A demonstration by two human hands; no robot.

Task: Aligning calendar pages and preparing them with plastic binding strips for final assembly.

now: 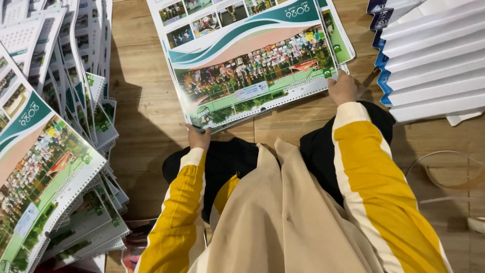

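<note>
Head view, looking down over yellow-and-white sleeves onto a wooden floor (146, 101): spiral-bound wall calendar (252, 60) lying flat just ahead of the knees, bound edge toward the body, printed with a crowd photograph over green and teal waves. Left hand (198, 137) curled at the calendar's near left corner, fingertips on or just under the wire-bound edge; exact pinch not readable from this angle. Right hand (343, 88) closed at the near right corner, fingers folded over the edge, apparently gripping the sheets there. Both hands well apart, one at each end of the same binding. More printed sheets showing beneath the top one, edges slightly fanned. At far left, a tall slipping stack of finished calendars (55, 151), spirals facing inward; at upper right, a fan of white sheets (434, 60) with blue-edged pieces tucked under. Loose plastic strap (444, 177) curling on the boards at right. Likely handling: light for its size, glossy and slick, floppy across the middle but stiffened along the wire coil; prone to sagging or creasing if lifted by one corner, pages apt to slide against each other. Safest hold, by the look of it, along the bound edge at both ends, as now, keeping the coil unbent.
</note>
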